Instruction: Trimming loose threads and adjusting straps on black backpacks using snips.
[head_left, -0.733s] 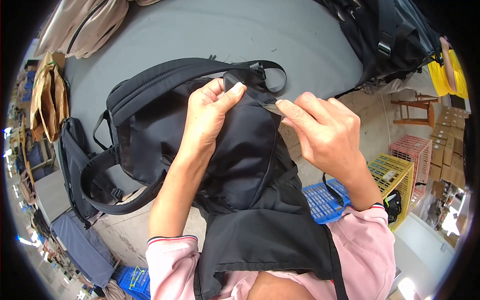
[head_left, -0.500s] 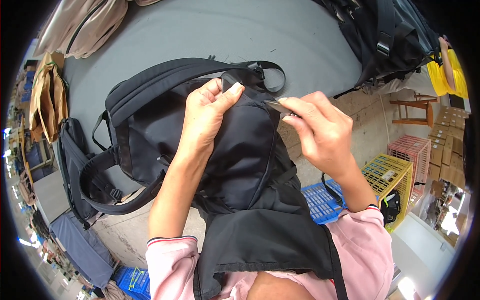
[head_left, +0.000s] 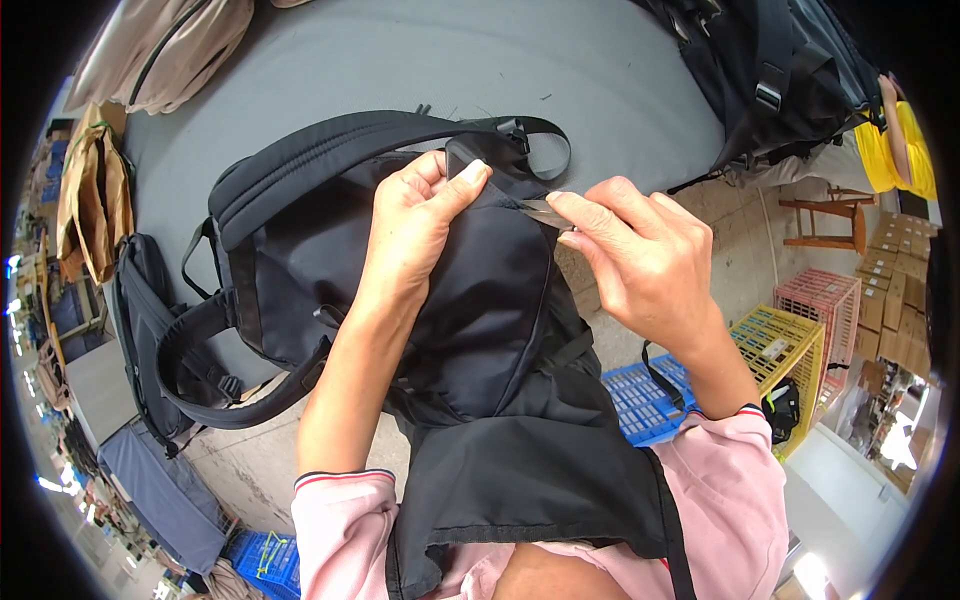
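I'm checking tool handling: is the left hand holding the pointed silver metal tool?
No, the right hand holds the pointed silver metal tool.

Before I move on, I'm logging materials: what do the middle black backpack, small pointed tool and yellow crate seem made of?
Middle black backpack: probably synthetic fabric, softly sheened, from its smooth folds. Small pointed tool: likely shiny metal, from its grey glint. Yellow crate: apparently plastic, fairly matte, from its even colour and lattice.
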